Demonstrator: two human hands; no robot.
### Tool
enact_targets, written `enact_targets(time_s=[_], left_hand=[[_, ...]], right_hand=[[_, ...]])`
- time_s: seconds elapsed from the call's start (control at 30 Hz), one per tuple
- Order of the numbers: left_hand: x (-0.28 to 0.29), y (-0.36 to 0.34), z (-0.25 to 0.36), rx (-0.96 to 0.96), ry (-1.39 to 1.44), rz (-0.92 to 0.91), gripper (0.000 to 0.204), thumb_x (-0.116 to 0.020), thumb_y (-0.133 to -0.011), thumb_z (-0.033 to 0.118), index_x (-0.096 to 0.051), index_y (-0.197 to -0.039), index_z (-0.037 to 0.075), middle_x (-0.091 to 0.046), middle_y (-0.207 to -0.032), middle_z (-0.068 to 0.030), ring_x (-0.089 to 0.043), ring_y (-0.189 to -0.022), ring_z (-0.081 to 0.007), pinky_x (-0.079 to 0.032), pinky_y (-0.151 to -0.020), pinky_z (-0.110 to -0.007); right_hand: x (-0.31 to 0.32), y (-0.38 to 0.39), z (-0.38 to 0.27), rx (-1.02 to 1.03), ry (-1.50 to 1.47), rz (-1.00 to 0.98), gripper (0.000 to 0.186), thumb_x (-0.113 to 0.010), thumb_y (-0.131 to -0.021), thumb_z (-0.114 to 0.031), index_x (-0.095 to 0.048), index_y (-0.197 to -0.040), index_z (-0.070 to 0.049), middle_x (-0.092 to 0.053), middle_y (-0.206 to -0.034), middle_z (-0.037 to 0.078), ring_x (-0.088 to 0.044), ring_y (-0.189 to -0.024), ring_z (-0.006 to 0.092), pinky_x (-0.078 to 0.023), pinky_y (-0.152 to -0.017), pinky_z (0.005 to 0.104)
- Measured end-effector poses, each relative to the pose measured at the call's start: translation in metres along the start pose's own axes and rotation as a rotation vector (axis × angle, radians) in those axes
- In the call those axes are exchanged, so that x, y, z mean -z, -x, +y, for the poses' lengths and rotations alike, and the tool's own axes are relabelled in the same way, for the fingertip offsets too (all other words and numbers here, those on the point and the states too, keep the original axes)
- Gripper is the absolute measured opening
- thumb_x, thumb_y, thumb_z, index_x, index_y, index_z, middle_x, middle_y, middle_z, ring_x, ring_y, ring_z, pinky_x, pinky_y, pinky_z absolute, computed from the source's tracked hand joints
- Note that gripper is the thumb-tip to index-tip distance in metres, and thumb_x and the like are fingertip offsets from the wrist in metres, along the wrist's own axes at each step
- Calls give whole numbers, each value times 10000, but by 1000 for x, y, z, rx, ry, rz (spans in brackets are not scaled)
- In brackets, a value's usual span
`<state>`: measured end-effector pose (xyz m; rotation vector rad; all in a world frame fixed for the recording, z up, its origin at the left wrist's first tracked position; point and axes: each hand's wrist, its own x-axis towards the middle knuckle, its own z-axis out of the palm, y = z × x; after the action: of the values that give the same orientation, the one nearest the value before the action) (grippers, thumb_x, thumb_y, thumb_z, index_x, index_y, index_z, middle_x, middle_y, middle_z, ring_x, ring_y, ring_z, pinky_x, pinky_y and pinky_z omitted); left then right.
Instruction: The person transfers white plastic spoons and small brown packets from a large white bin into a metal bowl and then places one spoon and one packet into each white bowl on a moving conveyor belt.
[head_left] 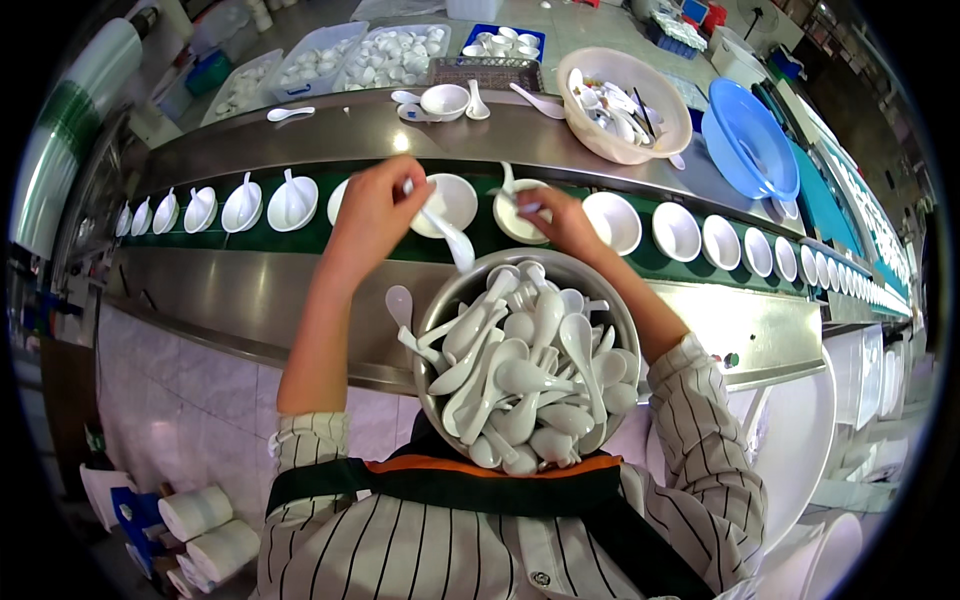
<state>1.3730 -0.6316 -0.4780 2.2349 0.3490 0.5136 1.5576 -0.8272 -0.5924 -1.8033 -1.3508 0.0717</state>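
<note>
My left hand [368, 212] is closed round a white soup spoon [458, 245], which hangs tilted between a white bowl [450, 203] and the steel basin. My right hand [562, 222] pinches what looks like another white spoon, blurred by motion, over the neighbouring bowl [522, 228]. A spoon handle [507, 177] rises at that bowl's far edge. Against my body stands a round steel basin [428, 385], heaped with white spoons [520, 375]. Bowls to the left, such as one bowl [292, 204], have spoons in them; bowls to the right, such as one bowl [676, 232], show none.
The bowls stand in a row on a green conveyor belt [395, 240] between steel ledges. On the far ledge are a small bowl [445, 100], loose spoons, a cream basin [655, 152] of mixed pieces and a blue basin [728, 150]. Crates of whiteware [395, 55] stand beyond.
</note>
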Motion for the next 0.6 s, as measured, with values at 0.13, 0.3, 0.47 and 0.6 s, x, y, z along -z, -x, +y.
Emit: enact_targets(time_s=[0.13,0.3,0.47,0.6], left_hand=[[-15,-47,-92,66,-228,35,222,-638,-737,199,-536,-780,6,-581,-693,-153,-576,-649,-278,-438,-591,-386],[-57,-46,-123,127,-539,205,394,-663,-723,272,-492,-961,9,-598,-849,-178,-577,-807,-344,-462,-718,-426],[-81,-35,-93,82,-522,-232,271,-616,-750,263,-569,-878,28,-622,-804,-159,-600,-797,-328,-472,-694,-431],[-67,-17,-101,113,-614,-276,257,-610,-749,274,-600,-795,21,-628,-791,-165,-607,-767,-327,-483,-672,-427]], right_hand=[[-6,14,-28,208,93,-77,190,-666,-684,-60,-576,-851,-51,-609,-1014,81,-591,-920,253,-485,-762,319],[6,36,-13,145,192,117,161,-669,-704,-87,-568,-822,-46,-628,-928,80,-614,-837,239,-498,-711,310],[6,39,17,161,408,100,205,-667,-728,-126,-571,-888,-42,-621,-868,99,-606,-777,266,-499,-666,339],[30,17,-43,-315,-98,35,238,-621,-814,-181,-575,-987,-25,-610,-723,59,-578,-651,113,-475,-586,265]])
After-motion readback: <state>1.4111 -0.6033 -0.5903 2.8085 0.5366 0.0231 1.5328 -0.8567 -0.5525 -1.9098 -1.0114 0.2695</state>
